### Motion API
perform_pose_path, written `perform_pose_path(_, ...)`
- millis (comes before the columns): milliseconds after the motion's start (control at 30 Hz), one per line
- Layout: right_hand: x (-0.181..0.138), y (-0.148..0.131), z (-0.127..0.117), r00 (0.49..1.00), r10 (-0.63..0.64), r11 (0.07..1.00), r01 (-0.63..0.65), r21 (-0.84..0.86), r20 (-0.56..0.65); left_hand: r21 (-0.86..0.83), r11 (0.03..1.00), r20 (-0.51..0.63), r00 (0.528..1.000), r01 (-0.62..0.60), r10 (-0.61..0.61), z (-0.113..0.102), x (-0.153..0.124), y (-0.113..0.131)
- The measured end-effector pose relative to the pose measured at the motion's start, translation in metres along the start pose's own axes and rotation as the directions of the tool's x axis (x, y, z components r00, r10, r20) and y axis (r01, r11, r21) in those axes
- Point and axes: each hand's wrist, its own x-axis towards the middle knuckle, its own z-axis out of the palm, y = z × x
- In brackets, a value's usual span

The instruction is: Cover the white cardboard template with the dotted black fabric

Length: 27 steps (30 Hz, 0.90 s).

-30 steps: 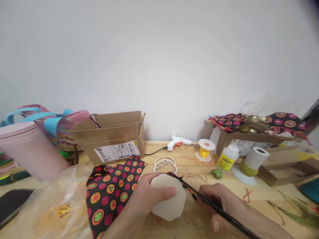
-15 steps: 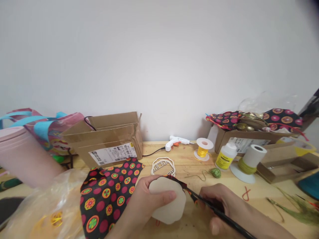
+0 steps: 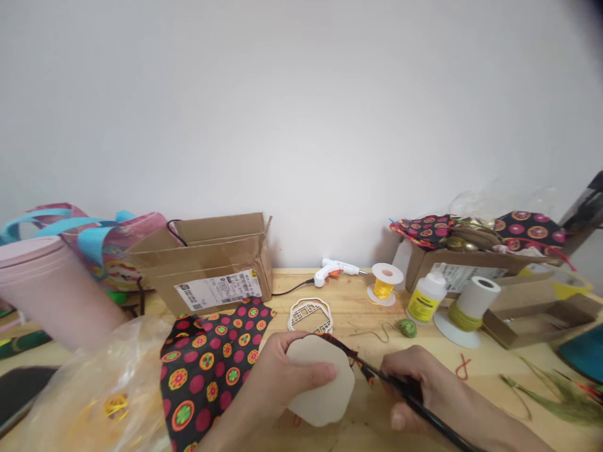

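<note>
My left hand [image 3: 296, 370] grips a pale, rounded flat panel [image 3: 325, 392] with its thumb on the face and its fingers behind. Dark patterned fabric [image 3: 332, 341] shows along the panel's upper right edge, and a narrow fabric strip [image 3: 366, 373] hangs off there. In my right hand [image 3: 414, 383] are black scissors [image 3: 433, 417], seen edge-on. Their slim front end reaches the fabric at the panel's edge; my fingers partly hide the handles. A larger dark piece of flowered fabric [image 3: 207, 370] lies left of my left hand. Just beyond the panel is a cut-out lattice frame [image 3: 308, 314].
At the back are a cardboard box [image 3: 207, 263], a white glue gun [image 3: 334, 270] and a yellow thread spool [image 3: 385, 285]. A glue bottle [image 3: 426, 298] and a paper-topped roll [image 3: 471, 311] stand right. A plastic bag [image 3: 98, 383] and pink tumbler [image 3: 61, 292] are left.
The view has shifted slightly, so the things on the left sit a little further right. The fabric strip at the panel's edge hangs lower, and the scissors have shifted slightly along that edge.
</note>
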Motion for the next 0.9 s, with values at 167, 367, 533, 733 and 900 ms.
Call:
perform_pose_path(167, -0.003, 0.006, 0.0, 0.999, -0.047, 0.994, 0.045, 0.097, 0.017, 0.015, 1.0, -0.03, 1.0, -0.008, 0.009, 0.0, 0.0, -0.001)
perform_pose_path(367, -0.003, 0.003, -0.002, 0.998, -0.054, 0.996, 0.052, 0.068, 0.018, -0.005, 1.0, -0.021, 1.0, 0.01, -0.01, 0.002, 0.0, 0.0)
perform_pose_path(533, -0.001, -0.002, -0.002, 0.999, -0.051, 0.999, 0.051, -0.014, 0.009, -0.02, 1.0, -0.014, 1.0, -0.002, 0.001, 0.002, 0.0, -0.002)
perform_pose_path(733, 0.0, -0.005, -0.001, 1.0, -0.012, 0.993, 0.011, -0.121, -0.012, -0.032, 0.999, 0.04, 0.999, -0.003, 0.004, 0.003, 0.0, -0.003)
perform_pose_path(900, -0.002, 0.002, 0.0, 0.999, -0.049, 0.995, 0.047, -0.083, -0.02, -0.044, 0.999, 0.023, 1.0, -0.009, 0.01, 0.002, 0.0, -0.003)
